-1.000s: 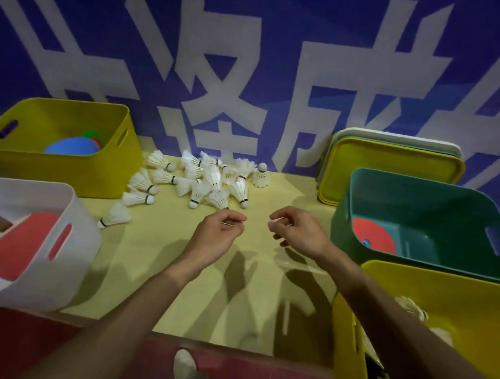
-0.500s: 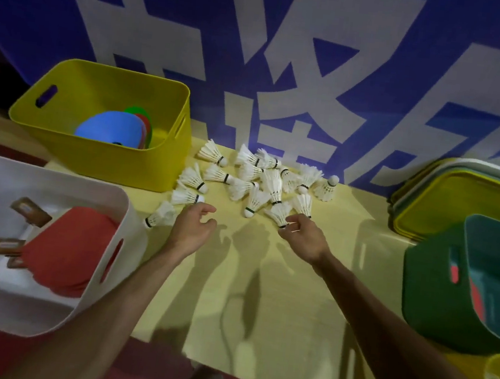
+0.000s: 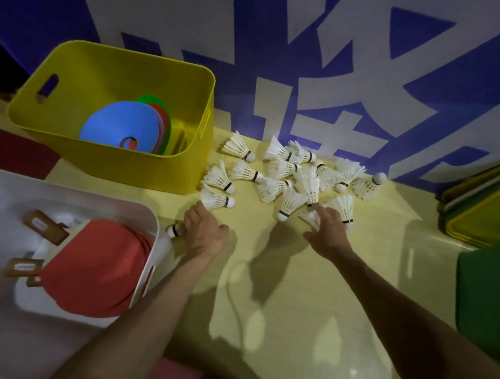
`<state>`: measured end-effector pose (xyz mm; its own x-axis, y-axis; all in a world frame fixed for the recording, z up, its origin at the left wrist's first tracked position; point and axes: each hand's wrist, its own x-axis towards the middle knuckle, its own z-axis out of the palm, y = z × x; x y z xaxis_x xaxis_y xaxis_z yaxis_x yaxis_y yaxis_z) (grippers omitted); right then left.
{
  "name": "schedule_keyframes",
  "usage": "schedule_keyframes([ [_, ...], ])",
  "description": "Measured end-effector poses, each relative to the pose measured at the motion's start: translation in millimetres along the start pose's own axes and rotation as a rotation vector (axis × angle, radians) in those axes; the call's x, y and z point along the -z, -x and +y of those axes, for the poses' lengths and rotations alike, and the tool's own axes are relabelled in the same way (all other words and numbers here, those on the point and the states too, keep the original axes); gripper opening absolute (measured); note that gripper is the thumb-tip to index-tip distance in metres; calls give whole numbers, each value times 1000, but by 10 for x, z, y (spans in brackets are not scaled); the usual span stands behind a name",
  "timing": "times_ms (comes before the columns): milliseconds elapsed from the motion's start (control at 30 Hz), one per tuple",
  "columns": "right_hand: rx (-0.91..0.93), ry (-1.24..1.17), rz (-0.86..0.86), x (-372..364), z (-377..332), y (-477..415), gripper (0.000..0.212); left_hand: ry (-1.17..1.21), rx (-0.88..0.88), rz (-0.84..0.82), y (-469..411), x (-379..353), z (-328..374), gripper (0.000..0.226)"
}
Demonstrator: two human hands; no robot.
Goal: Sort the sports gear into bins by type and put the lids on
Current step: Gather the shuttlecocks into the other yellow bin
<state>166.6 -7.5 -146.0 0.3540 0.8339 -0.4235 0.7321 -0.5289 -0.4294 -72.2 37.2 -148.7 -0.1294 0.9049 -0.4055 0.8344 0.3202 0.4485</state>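
Worktop (image 3: 292, 302), pale yellow, set against a blue banner (image 3: 175, 5) with large white characters. Far left: yellow bin (image 3: 121, 166) holding flat discs (image 3: 120, 123), blue on top. Near left: white bin (image 3: 57, 189) holding red-faced paddles (image 3: 95, 265) with wooden handles. Far centre: shuttlecock pile (image 3: 290, 178), white-feathered, loose on the worktop just right of the yellow bin. Right edge: green bin (image 3: 491, 292), partly in view, with a lid stack (image 3: 487, 208) leaning beyond it. Left hand (image 3: 204, 234): beside the white bin, fingers curled round a lone shuttlecock (image 3: 174, 230), only its cork showing. Right hand (image 3: 327, 231): at the pile's near edge, fingers (image 3: 320, 212) laid over a near-edge shuttlecock (image 3: 309, 218); whether it is grasped cannot be told.
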Motion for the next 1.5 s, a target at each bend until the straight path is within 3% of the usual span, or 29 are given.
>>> schedule_keyframes([
  [300, 95, 178, 123, -162, 45, 206, 32, -69, -187, -153, 310, -162, -133, 90],
  [400, 120, 247, 152, -207, 144, 304, 24, -94, -254, -254, 431, -187, -205, 75],
  [500, 137, 277, 134, -254, 272, 428, 28, -275, -453, -255, 531, -241, -313, 46],
  [633, 131, 176, 86, -279, 444, 624, 35, -383, -493, -230, 727, -321, -301, 38],
  [800, 199, 79, 104, -143, 648, 888, 34, -120, -360, -209, 1099, -387, -56, 46],
  [900, 263, -42, 149, 120, 698, 1055, 55, 57, -346, -194, 1344, -369, 226, 45],
  [1067, 191, -335, 160, 851, 836, 1384, 91, 312, -438, -192, 1942, -293, 953, 48],
  [1167, 196, -454, 245, 1327, 1116, 1668, 93, 457, -449, -233, 2369, -337, 1361, 45],
  [1267, 206, -529, 288, 1759, 1518, 1996, 89, 573, -478, -311, 2833, -471, 1708, 27],
  [1500, 68, -733, 394, 2390, 2636, 2674, 88, 602, -582, -461, 3784, -921, 2349, 36],
])
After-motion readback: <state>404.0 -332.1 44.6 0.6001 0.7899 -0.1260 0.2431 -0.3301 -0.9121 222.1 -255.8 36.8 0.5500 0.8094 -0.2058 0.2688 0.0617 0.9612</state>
